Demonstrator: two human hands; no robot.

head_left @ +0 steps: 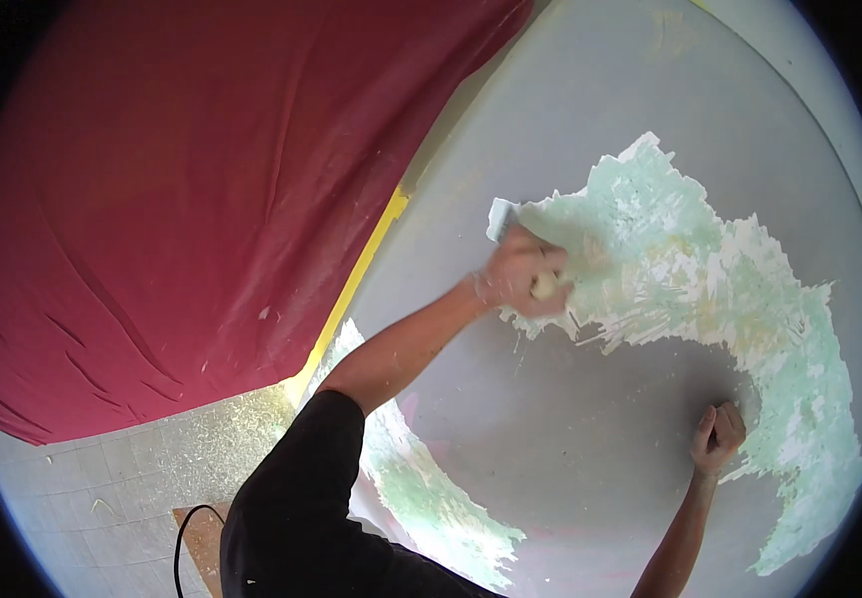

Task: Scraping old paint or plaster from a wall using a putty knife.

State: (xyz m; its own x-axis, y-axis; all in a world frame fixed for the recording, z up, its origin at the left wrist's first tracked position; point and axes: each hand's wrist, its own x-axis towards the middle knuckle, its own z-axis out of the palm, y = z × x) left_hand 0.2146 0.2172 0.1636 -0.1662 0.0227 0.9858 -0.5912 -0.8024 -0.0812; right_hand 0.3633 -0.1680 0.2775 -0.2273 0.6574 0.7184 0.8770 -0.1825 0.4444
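My left hand [520,271] is closed round a scraper [544,286], blurred by motion; its pale handle end shows in the palm and its blade, also blurred, points up the wall. The blade is at the left tip of a ragged patch [650,214] of pale green and white, where the grey coat [580,399] of the wall is off. Lower right, my right hand [718,439] is curled into a fist against the grey surface, beside the patch's inner edge. Nothing shows inside that fist.
A dark red cloth [172,199] hangs at the left, with yellow tape [366,261] along its edge. Pale flakes [226,434] litter the tiled floor [62,488]. A black cable [179,543] loops over a brown board [203,538]. Another stripped patch [421,493] lies low on the wall.
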